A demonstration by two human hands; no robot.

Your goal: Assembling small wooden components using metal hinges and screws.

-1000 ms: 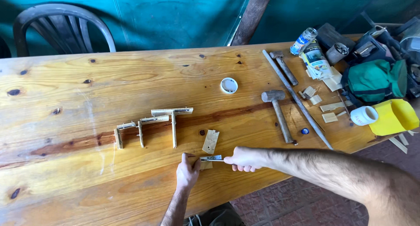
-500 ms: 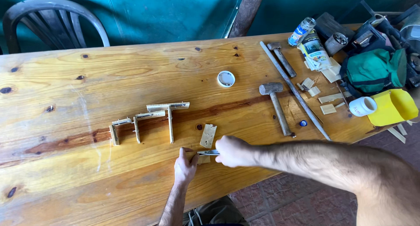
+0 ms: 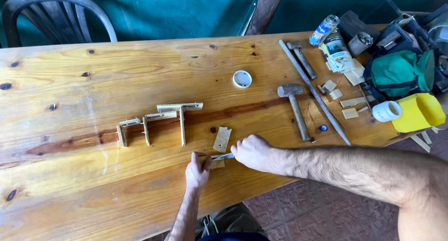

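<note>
Left hand (image 3: 198, 170) grip pins wood block (image 3: 216, 164); right hand (image 3: 252, 152) clenches blade (image 3: 223, 156); two hammers (image 3: 294, 106).

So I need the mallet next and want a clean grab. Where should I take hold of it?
Probably by the wooden handle, near its free end. The mallet lies flat on the table, head toward the far side, handle pointing back toward you. Come from above with the right hand, on the side away from the long metal rod.
</note>
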